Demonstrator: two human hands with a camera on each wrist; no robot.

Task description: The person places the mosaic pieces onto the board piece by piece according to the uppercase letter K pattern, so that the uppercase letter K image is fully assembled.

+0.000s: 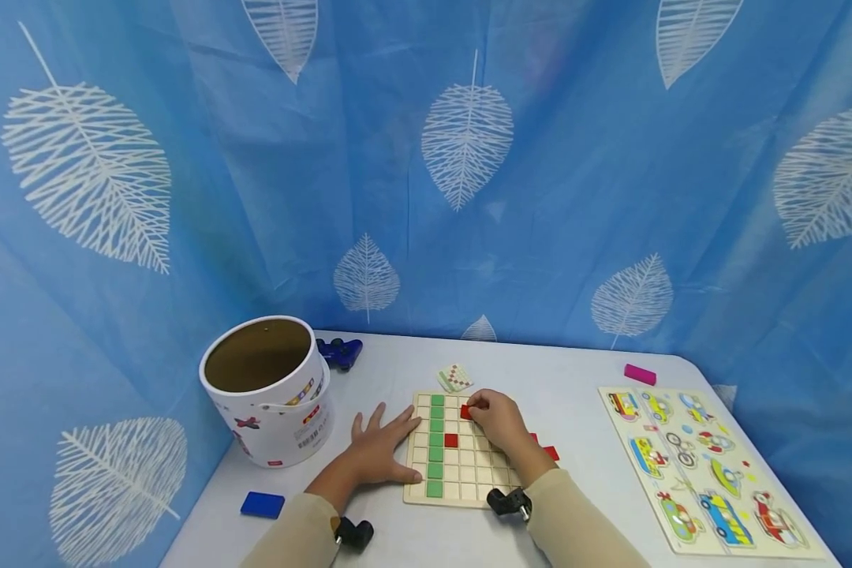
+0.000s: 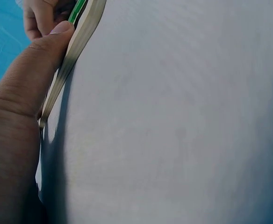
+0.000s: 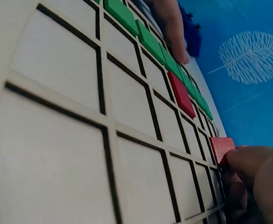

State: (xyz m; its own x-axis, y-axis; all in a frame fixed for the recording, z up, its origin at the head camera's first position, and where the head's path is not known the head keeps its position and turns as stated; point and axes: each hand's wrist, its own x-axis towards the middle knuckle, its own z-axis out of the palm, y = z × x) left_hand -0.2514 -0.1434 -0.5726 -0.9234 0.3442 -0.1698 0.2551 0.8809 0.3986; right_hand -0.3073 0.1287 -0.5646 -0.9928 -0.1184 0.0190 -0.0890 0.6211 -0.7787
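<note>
Two hands meet at the wooden grid board [image 1: 461,465]: the left hand [image 1: 379,450] lies flat with spread fingers on its left edge, and the right hand [image 1: 495,422] pinches a red tile [image 1: 465,411] near its far edge.

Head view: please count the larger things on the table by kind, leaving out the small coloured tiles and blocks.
Boards: 2 (grid board, vehicle puzzle board)
Round tubs: 1 (open white tub)
Pattern cards: 1 (card behind the grid board)
Dark blue toys: 1 (toy behind the tub)
Total: 5
</note>
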